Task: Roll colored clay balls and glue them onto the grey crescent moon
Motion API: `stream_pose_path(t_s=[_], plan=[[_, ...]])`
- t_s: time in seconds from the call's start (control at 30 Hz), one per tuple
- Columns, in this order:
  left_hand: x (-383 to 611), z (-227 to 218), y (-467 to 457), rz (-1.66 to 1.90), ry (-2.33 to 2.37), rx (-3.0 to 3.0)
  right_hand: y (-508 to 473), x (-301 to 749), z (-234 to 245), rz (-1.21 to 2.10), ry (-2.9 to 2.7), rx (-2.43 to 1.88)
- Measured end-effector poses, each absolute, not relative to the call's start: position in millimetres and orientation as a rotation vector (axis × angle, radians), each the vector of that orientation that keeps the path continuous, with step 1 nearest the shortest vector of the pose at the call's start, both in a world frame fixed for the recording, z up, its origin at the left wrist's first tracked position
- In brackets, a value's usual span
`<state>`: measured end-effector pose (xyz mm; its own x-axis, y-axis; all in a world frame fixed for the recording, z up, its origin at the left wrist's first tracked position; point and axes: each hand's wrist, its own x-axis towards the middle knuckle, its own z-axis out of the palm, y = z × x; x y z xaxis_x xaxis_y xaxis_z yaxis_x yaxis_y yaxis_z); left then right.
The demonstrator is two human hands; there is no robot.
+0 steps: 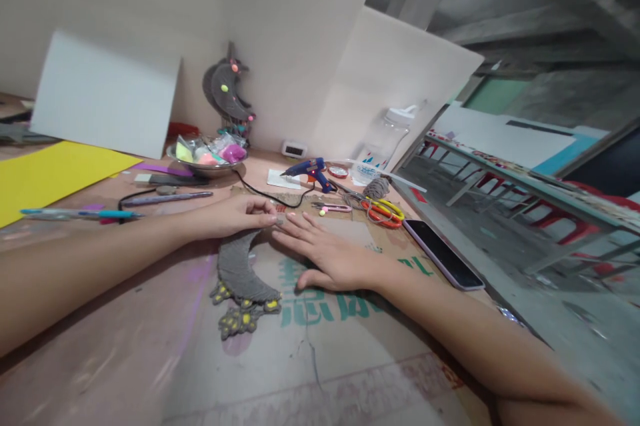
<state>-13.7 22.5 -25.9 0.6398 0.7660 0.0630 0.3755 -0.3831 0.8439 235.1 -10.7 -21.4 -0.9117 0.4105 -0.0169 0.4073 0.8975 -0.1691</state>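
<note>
A grey yarn-wrapped crescent (237, 266) lies on the cardboard, with small grey and yellow flower-like pieces (237, 323) at its near end. My left hand (243, 216) is closed at the crescent's far end, thumb and fingers bent over it and hiding part of it. Palm down beside the crescent, my right hand (335, 259) lies flat with fingers spread, its fingertips close to the crescent's far tip and my left thumb.
Behind my hands stand a blue glue gun (313, 173), a metal bowl of colourful packets (205, 159) and a finished-looking crescent ornament (227, 89). Scissors (385, 213), a phone (443, 253) and a bottle (377, 146) are rightward; pens (100, 214) and yellow paper (55, 176) lie left.
</note>
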Motion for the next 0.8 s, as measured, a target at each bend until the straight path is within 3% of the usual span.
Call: stream_pose_path(t_s=[0.2,0.4,0.53,0.8], plan=[[-13.1,-24.2,22.2,0.538,0.952,2.033,9.3,254.4,-26.1,0.253,-2.834,-0.845],[-12.8,-24.5,21.5,0.54,0.908,1.999,9.9,274.3,12.9,0.321,-2.443,-1.073],[-12.9,-24.7,21.7,0.534,0.895,1.998,10.2,289.6,34.1,0.515,-2.593,-1.372],[-14.0,-27.2,23.9,0.537,0.9,2.055,3.0,283.4,14.8,0.685,-2.743,-1.373]])
